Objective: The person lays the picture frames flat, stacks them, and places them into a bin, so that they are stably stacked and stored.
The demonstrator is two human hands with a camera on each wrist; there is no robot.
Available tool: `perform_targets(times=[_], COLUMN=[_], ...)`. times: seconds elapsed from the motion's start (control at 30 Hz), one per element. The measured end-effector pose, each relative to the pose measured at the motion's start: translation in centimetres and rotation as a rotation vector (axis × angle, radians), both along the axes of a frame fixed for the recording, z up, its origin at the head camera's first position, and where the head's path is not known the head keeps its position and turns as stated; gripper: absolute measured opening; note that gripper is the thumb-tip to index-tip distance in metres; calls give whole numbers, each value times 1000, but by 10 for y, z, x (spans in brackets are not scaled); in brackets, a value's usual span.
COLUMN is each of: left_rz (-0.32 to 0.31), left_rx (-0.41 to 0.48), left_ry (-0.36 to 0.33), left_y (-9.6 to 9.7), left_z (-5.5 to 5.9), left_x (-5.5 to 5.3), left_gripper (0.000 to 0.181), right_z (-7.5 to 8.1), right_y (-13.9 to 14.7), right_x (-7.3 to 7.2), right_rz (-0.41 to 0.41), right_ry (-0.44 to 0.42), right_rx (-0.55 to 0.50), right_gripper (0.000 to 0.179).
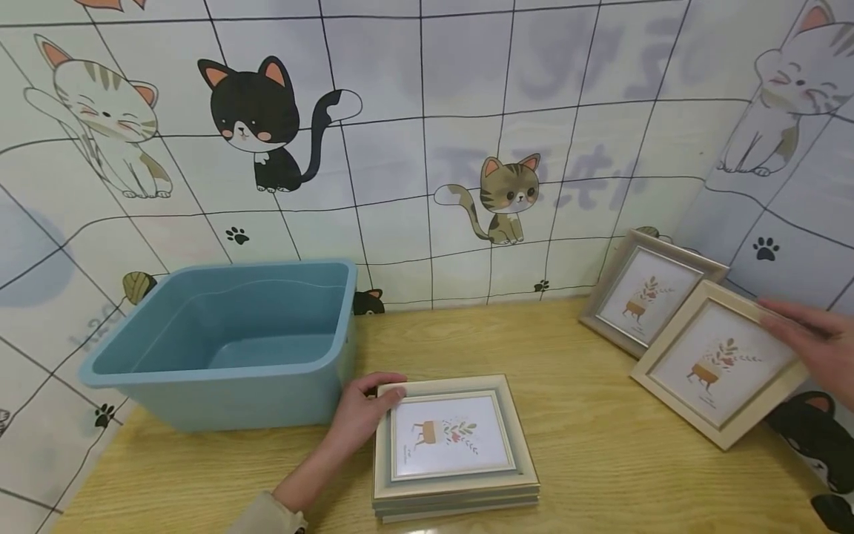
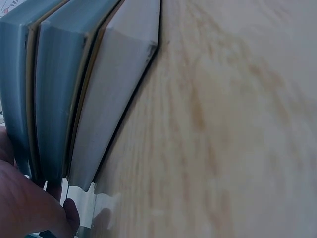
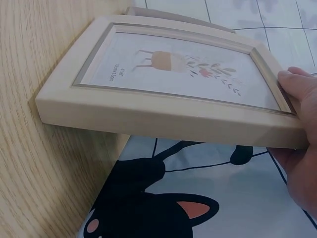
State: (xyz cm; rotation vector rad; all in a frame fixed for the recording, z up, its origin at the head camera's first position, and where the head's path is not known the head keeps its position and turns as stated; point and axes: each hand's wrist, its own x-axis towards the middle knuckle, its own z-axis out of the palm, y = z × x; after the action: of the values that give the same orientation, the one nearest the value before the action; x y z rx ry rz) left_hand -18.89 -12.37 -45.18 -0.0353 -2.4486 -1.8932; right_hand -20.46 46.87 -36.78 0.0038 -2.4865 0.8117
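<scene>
My right hand (image 1: 817, 345) pinches a cream picture frame (image 1: 717, 437) by its upper right edge, thumb on the front, as the right wrist view also shows. That frame leans tilted, its lower edge close to the tabletop, and overlaps a taupe picture frame (image 1: 603, 297) propped against the wall behind it. My left hand (image 1: 363, 411) grips the left side of a flat stack of picture frames (image 1: 460, 489), thumb on the top one. In the left wrist view the stack's edges (image 2: 59, 94) are blue-grey and white. The left fingertips are partly hidden by the stack.
A blue plastic basin (image 1: 220, 400) stands on the wooden table (image 1: 574, 460) at the left, right beside my left hand. Cat-print cloth (image 1: 400, 156) covers the wall behind and the right side, where it meets the table edge.
</scene>
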Motion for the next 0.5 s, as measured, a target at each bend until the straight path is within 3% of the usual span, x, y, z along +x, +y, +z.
perform_targets(times=[0.17, 0.5], left_rz=[6, -21], left_rx=[4, -9], left_ry=[-2, 4], left_y=[0, -1], left_z=[2, 4], left_x=[0, -1], left_gripper=[21, 20], right_z=[-1, 0], right_y=[-3, -11], right_x=[-3, 7], right_rz=[1, 63], right_ry=[5, 89], right_rx=[73, 39], right_gripper=[39, 37])
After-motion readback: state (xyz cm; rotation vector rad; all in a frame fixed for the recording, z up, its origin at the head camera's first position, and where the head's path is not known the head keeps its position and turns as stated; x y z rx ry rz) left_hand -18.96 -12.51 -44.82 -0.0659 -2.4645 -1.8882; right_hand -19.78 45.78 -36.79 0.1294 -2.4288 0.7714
